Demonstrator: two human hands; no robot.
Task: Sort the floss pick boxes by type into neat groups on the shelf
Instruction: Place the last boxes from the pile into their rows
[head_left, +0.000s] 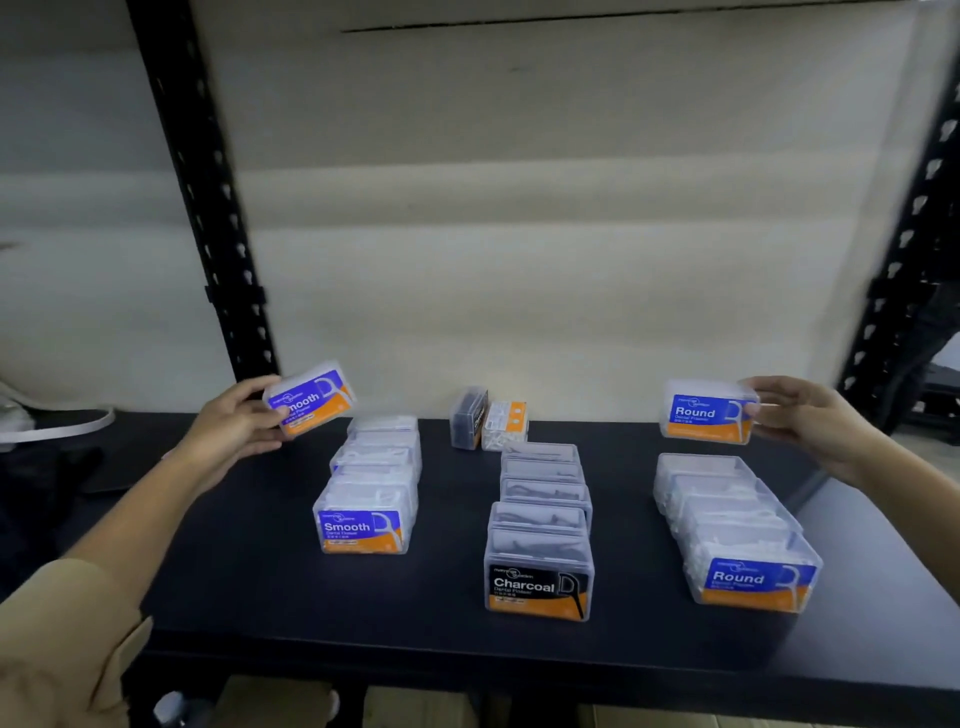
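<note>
My left hand (236, 421) pinches a clear plastic blue-and-orange "Smooth" floss pick box (311, 397) by its left end, tilted, held in the air above the back of the Smooth row (371, 488). My right hand (800, 415) grips a clear plastic blue-and-orange "Round" box (707, 413) by its right end, over the back of the Round row (727, 525). Neither touches the dark flat shelf (260, 571). The boxes look light, rigid and slick, so I'd squeeze the short ends firmly but not hard, since a lid might pop. The black-label Charcoal row (540, 530) sits between, and two loose boxes (488, 423) stand behind it.
</note>
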